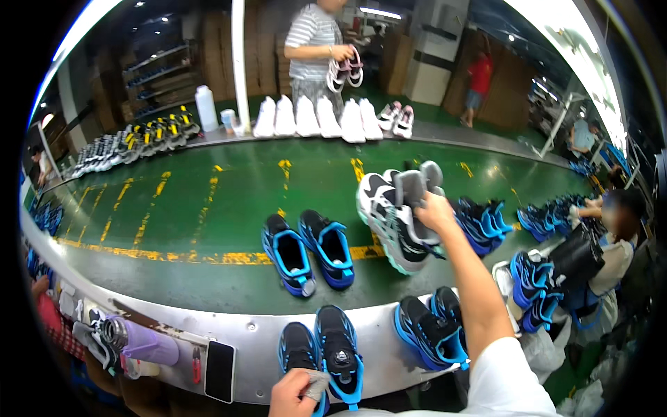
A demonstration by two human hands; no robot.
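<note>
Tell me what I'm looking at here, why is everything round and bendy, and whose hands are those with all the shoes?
The picture comes from a small camera worn on a person's head, looking down at their own hands. Its wide lens bends straight edges, so the scene looks round.

The right hand reaches out and holds up a pair of black-and-white sneakers. The left hand, near the bottom, rests on a black-and-blue sneaker pair standing on the metal edge.

The big green surface is a long work belt with yellow marks. On it stands another pair of blue-and-black sneakers. Along the far side sits a row of white shoes, where another person stands holding shoes too. A phone lies by the near edge.
</note>
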